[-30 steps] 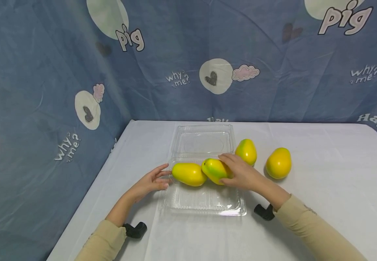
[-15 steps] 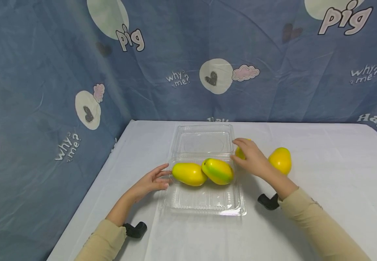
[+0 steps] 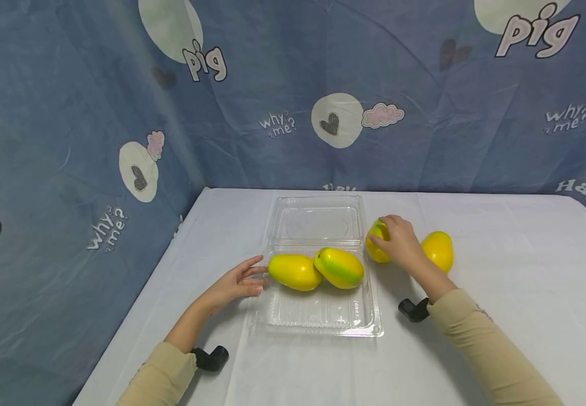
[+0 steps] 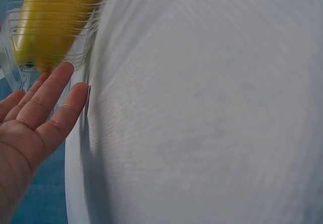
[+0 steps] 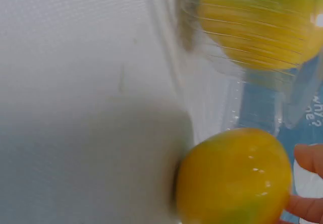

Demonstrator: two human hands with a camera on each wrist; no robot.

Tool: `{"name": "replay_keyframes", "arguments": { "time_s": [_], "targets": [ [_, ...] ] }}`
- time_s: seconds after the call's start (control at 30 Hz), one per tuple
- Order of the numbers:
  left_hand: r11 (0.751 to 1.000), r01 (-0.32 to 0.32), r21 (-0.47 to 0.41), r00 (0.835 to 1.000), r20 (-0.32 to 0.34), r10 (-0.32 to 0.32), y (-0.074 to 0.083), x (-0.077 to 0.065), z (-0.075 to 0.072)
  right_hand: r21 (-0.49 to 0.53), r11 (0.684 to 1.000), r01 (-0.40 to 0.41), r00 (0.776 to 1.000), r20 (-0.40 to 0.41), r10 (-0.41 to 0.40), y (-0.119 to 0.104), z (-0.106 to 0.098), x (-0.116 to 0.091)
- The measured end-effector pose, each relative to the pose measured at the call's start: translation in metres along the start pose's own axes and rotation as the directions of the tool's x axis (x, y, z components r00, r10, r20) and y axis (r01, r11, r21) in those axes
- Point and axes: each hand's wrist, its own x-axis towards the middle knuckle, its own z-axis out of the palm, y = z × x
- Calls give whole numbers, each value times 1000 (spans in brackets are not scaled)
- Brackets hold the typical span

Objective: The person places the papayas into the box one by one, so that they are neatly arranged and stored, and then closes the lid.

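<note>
A clear plastic clamshell container (image 3: 303, 313) lies open, with its lid (image 3: 318, 221) folded back. Two mangoes sit along the back of its base: a yellow mango (image 3: 293, 272) on the left and a yellow-green mango (image 3: 340, 268) on the right, end to end. My left hand (image 3: 229, 287), fingers spread, has its fingertips at the container's left wall; the left wrist view shows them below that wall. Just right of the container, my right hand (image 3: 402, 242) grips a third mango (image 3: 376, 251) from above, thumb in front. The right wrist view shows this mango (image 5: 234, 178) beside the container.
Another yellow mango (image 3: 440, 251) rests on the white-covered table (image 3: 516, 270), partly behind my right wrist. Black angled pieces (image 3: 212, 358) stick out at both wrists. A blue printed curtain (image 3: 404, 158) hangs behind and to the left of the table.
My right hand has let go of the yellow-green mango in the container and moved right to grip the mango beside it, which has shifted slightly nearer. My left hand has stayed put.
</note>
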Motion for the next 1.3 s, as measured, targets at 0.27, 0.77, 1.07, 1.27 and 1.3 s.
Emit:
{"name": "replay_keyframes", "arguments": {
  "time_s": [0.27,0.77,1.07,1.27,1.3],
  "targets": [
    [1000,5,18,1000,-7,-5,-1,0,-1,38,991,-126,992,25,125,4,2,-3],
    [1000,-5,1,1000,4,5,-1,0,-1,185,948,-259,960,154,232,14,0,-1],
    [1000,7,16,1000,-5,-6,-1,0,0,193,947,-257,962,143,232,13,-1,-4],
    [1000,15,9,1000,-10,-15,0,0,0,196,963,-186,982,66,176,10,-7,-10],
    [1000,14,7,1000,-9,-14,0,1,0,201,965,-171,985,51,165,8,-8,-12]
  ]
}}
